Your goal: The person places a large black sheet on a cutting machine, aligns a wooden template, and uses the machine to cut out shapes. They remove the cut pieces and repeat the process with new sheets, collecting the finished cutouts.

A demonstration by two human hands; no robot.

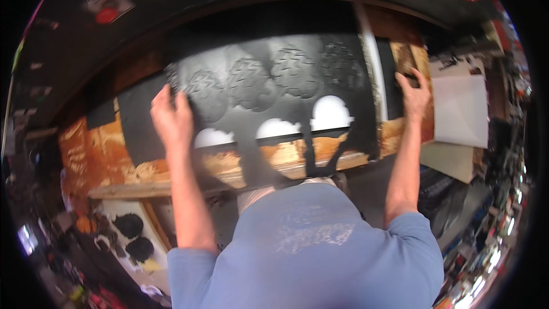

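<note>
A black sheet lies on the worn wooden board, with several rounded, textured shapes marked in it and rounded cut-outs along its near side. White and tan show through the cut-outs. My left hand is over the sheet's left part, fingers bent and closed at a small dark textured piece; blur hides the exact grip. Far to the right, my right hand is raised over the board, thumb and fingers curved apart. A dark patch shows between those fingertips, and I make out nothing held there.
A dark overhead beam spans the far side. A pale upright strip stands right of the sheet. White panels lie at the right. Dark rounded pieces rest on a pale surface at lower left. The wooden board has torn patches.
</note>
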